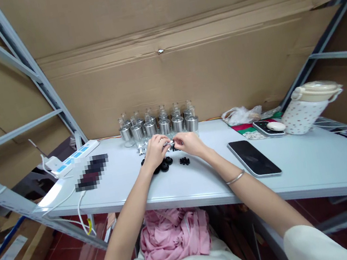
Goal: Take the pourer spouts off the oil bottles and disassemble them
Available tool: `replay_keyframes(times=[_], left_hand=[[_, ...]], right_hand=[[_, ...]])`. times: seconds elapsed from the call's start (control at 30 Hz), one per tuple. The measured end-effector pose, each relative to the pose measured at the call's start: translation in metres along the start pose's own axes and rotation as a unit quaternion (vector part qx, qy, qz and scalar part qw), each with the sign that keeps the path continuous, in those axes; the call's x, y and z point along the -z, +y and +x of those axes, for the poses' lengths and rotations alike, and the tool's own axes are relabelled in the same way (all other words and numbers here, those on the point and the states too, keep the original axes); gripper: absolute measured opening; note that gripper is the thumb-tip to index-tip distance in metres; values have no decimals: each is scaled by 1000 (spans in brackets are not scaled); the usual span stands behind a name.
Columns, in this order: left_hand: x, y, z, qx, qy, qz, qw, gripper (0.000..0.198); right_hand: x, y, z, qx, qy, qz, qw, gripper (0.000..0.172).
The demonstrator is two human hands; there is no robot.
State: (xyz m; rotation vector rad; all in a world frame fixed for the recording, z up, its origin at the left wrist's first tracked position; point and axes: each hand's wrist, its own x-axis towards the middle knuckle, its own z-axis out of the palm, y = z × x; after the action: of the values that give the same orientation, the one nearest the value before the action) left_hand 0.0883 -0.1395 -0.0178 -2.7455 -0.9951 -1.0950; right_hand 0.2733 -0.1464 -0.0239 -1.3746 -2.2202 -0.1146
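Observation:
My left hand (pixel 157 151) is closed, pinching a small silver metal part (pixel 168 143) over the middle of the table. Facing it, my right hand (pixel 190 143) is closed too, its fingertips at the part's right end. Something dark shows there, too small to name. Several black round caps (pixel 165 166) lie beside and partly behind my left wrist. A cluster of small black pieces (pixel 184 161) sits just below my right hand. More shiny metal parts (pixel 142 149) are partly hidden behind my left hand. Glass bottles with silver bands (pixel 165 126) stand upright in two rows beyond both hands.
On the table (pixel 212 185), a phone (pixel 254 157) lies right of my right forearm. Farther right are a spotted jug (pixel 306 110), a second device (pixel 268 128) and a plastic bag (pixel 241 115). A power strip (pixel 78 157) with cables lies left. Cardboard (pixel 184 75) walls the back.

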Motion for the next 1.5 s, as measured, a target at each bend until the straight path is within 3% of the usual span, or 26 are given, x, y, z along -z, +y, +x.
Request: replay_keyframes(times=[0.3,0.5,0.63,0.8,1.03,1.17,1.33,1.5], left_hand=[[-5,1,-1,30,17,-18,999,9],[-2,5,0,29,-15,-52,998,7],[-2,9,1,46,-34,-76,995,10],[-1,11,6,63,-79,-106,989,14],[6,6,20,57,-128,-163,977,31],[6,9,15,42,-139,-180,973,33],[10,10,2,-2,-136,-165,977,31],[15,0,1,-15,-107,-105,989,27]], right_hand=[[3,-3,-1,21,22,3,1000,26],[10,-1,-2,48,36,13,998,20],[16,-3,-3,64,73,31,995,13],[21,-4,-4,94,116,54,987,15],[20,5,0,151,122,48,980,12],[20,-2,-6,168,134,43,976,13],[18,-20,-11,176,136,53,974,11],[13,-20,1,170,120,74,975,11]])
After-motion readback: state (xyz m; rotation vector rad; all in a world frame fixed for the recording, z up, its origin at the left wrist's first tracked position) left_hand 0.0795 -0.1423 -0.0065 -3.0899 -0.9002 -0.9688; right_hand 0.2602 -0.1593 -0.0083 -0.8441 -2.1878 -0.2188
